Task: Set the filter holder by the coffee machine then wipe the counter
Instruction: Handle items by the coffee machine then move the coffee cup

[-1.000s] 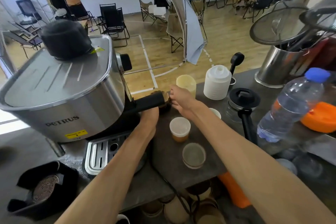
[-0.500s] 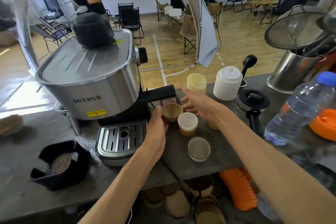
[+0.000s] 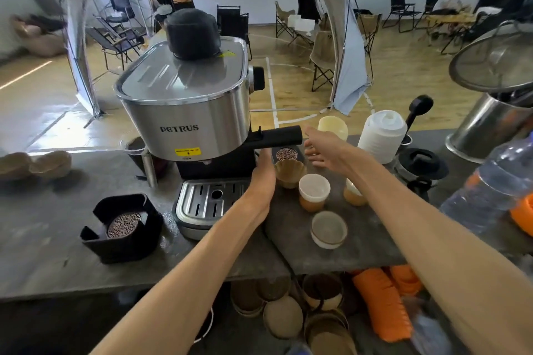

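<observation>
Right hand (image 3: 323, 150) hovers open-fingered just beyond the filter holder's black handle (image 3: 278, 137); left hand (image 3: 264, 173), grip unclear, sits beneath it beside the coffee machine (image 3: 187, 112).

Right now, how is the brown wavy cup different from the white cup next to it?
The brown cup has a wavy, fluted wall; the white cup has a smooth round one. The brown cup looks empty inside, while the white cup seems covered by a pale lid with something orange-brown showing below. The left hand is right against the brown cup; no hand touches the white cup. Both stand upright on the counter beside the coffee machine.
</observation>
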A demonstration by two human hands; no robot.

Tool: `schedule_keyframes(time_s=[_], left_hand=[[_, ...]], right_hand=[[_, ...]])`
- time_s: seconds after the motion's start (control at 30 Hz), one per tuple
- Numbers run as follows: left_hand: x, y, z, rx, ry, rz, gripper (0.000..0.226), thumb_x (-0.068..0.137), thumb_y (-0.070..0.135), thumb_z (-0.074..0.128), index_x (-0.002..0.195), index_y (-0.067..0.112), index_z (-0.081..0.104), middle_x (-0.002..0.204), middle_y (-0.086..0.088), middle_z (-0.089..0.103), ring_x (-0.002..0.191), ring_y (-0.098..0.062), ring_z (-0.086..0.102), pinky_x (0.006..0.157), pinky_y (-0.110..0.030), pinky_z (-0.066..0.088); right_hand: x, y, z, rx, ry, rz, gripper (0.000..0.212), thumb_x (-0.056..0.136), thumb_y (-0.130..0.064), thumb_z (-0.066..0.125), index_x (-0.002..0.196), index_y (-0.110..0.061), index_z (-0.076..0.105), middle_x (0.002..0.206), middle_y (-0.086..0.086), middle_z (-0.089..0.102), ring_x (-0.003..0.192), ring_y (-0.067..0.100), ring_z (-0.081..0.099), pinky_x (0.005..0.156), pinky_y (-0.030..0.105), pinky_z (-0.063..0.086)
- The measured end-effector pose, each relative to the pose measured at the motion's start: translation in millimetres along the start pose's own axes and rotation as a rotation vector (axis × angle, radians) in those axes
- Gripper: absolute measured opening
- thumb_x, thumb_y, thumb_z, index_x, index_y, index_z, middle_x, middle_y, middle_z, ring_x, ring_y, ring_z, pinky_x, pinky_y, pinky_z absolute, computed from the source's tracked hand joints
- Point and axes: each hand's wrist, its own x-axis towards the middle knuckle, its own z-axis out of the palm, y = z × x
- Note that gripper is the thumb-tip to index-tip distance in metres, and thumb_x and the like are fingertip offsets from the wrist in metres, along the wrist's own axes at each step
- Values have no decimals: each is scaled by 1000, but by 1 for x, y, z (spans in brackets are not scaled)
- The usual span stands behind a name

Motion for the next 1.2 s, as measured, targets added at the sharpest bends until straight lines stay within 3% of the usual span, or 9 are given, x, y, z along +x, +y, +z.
schedule_keyframes(time_s=[0.2,0.33,0.57,0.67,0.83,0.9,0.97,1.07,1.2], left_hand=[[48,-16,9,123,-56,2,112,61,100,19,144,29,43,146,-2,49,136,-21,41,115,-47,29],[34,6,13,158,-49,16,72,95,65,17,142,19,46,141,-6,54,129,-21,48,113,-43,36],[33,17,18,263,-69,-7,43,103,32,27,130,15,54,122,-8,62,113,-21,55,106,-39,43],[32,21,21,254,-72,1,39,103,32,29,125,15,57,118,-8,64,110,-22,57,105,-41,44],[39,14,16,199,-92,61,48,99,47,34,122,17,62,116,-7,67,109,-22,61,104,-42,46],[44,11,14,160,-100,64,52,94,52,38,120,17,65,115,-7,69,108,-23,63,103,-41,47],[45,12,13,113,-70,48,59,85,57,40,121,18,65,119,-7,68,112,-25,62,106,-46,45],[28,21,15,75,10,81,48,98,46,38,132,17,55,132,-7,57,123,-25,52,112,-45,37],[5,16,12,110,-46,175,41,103,38,30,127,19,56,128,-5,60,119,-19,53,104,-35,40]], right_hand=[[18,1,12,8,17,55,51,88,-65,42,110,-18,44,80,3,49,72,18,49,93,38,50],[21,-2,15,-11,90,47,61,93,-58,44,128,-8,52,111,13,61,98,24,59,86,38,50],[17,-5,16,9,128,58,64,93,-58,44,129,-6,52,109,14,63,97,25,61,86,38,52],[19,-4,17,27,134,45,62,91,-58,44,126,-7,54,109,14,64,98,26,62,92,42,52],[16,-4,21,100,116,35,52,91,-56,45,114,-11,57,90,6,61,76,16,59,74,29,54],[7,-11,22,164,77,13,43,97,-45,43,122,-12,54,123,16,63,115,31,62,102,42,50],[2,-14,21,237,41,-22,36,101,-37,41,124,-11,50,142,22,50,134,39,46,113,47,37],[-4,-14,19,323,70,-78,33,102,-29,42,128,-9,47,129,14,58,120,32,57,102,41,45],[-13,-1,21,346,168,-131,16,100,-18,44,101,-8,56,111,15,65,105,27,65,88,35,55]])
